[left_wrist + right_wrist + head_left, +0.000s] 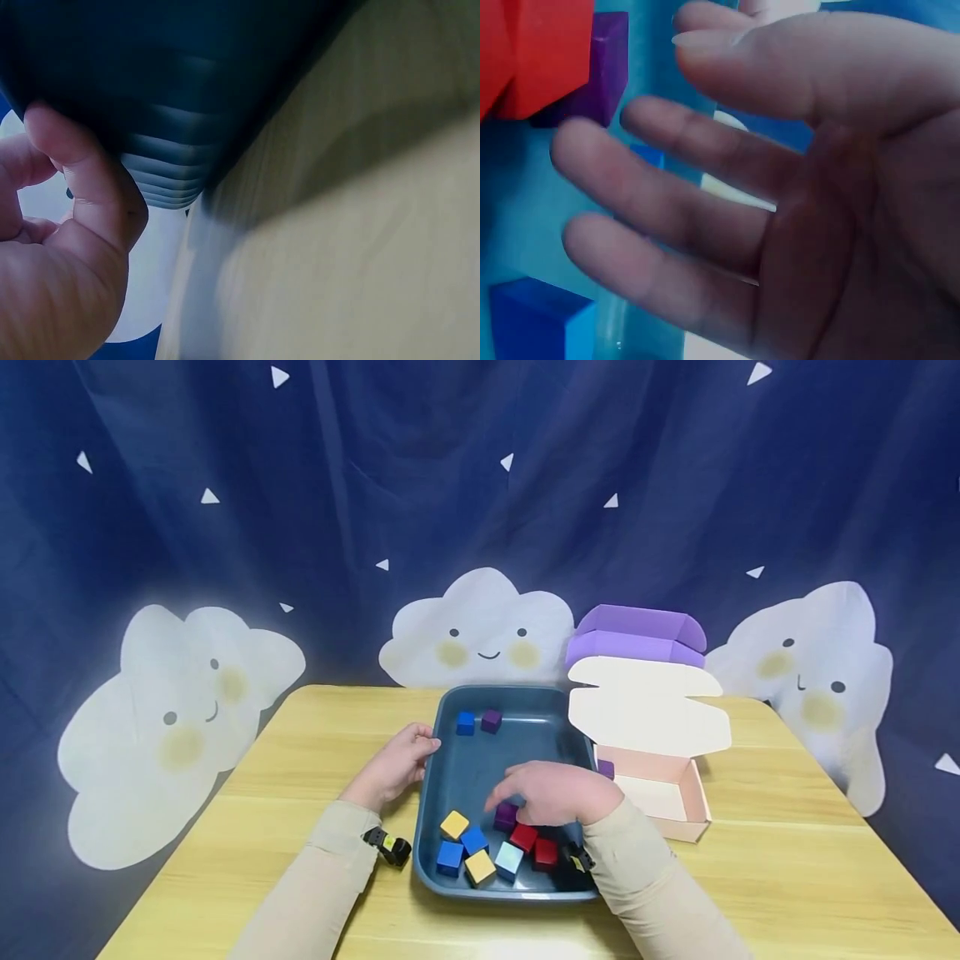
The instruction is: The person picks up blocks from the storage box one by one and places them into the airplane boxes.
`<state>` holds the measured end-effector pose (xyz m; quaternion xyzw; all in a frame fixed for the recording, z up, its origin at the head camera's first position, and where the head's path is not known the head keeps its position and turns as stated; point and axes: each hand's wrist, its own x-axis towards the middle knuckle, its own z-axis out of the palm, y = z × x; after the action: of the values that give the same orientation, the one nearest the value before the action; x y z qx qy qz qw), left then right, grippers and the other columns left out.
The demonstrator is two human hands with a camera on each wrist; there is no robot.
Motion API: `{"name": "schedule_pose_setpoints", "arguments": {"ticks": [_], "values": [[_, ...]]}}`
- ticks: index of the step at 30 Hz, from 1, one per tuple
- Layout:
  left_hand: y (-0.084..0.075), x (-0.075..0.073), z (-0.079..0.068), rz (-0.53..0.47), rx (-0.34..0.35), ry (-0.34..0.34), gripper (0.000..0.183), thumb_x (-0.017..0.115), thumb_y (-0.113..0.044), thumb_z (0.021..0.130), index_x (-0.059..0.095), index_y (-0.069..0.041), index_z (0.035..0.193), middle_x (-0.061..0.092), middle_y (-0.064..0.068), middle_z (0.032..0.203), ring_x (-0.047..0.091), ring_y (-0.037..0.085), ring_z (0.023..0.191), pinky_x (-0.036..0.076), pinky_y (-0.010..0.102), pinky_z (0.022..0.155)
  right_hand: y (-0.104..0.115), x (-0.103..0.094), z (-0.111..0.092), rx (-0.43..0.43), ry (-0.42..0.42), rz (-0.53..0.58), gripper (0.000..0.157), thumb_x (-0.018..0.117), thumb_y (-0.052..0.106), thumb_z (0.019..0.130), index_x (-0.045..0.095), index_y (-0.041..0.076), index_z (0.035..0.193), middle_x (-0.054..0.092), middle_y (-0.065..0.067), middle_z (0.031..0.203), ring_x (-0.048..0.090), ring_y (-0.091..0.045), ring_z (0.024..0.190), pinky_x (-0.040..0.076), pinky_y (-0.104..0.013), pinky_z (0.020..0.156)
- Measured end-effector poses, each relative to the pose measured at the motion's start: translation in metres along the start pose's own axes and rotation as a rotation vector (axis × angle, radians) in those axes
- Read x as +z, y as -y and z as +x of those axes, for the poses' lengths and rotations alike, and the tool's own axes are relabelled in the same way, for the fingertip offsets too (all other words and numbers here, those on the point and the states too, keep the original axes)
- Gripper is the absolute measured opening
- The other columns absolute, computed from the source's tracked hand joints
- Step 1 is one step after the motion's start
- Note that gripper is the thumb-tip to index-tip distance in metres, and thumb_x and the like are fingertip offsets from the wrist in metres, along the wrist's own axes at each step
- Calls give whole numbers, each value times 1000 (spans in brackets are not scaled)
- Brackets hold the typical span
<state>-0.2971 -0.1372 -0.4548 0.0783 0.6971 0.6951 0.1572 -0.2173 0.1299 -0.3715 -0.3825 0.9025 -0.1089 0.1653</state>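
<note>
A dark blue-grey tray [480, 777] lies on the table with several coloured blocks in it. At its left rim my left hand [397, 764] pinches the edge, the thumb against the outer wall in the left wrist view. My right hand [558, 792] hovers inside the tray, fingers spread apart and holding nothing. Under and near it are a purple block [506, 816], red blocks [523, 837], a pale blue block [508, 862], blue blocks [450, 858] and yellow blocks [453, 825]. At the tray's far end sit a blue block [466, 723] and a purple block [491, 721].
Right of the tray stands an open carton [678, 793], pale pink inside, its white lid [648, 718] raised. A purple block [606, 768] shows at its left side. Behind rises a purple carton flap [637, 635]. A dark blue curtain [450, 485] with clouds hangs beyond the table [315, 735].
</note>
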Motion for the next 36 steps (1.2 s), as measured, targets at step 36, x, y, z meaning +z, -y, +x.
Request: {"name": "schedule_pose_setpoints", "arguments": {"ticks": [36], "values": [[0, -3, 2, 7, 9, 27, 15, 50, -10, 105, 42, -2, 115, 56, 9, 92, 55, 16, 71, 48, 26, 59, -70, -55, -109, 296, -428, 121, 20, 68, -4, 83, 67, 8, 100, 65, 4, 87, 60, -17, 80, 48, -41, 78]]}}
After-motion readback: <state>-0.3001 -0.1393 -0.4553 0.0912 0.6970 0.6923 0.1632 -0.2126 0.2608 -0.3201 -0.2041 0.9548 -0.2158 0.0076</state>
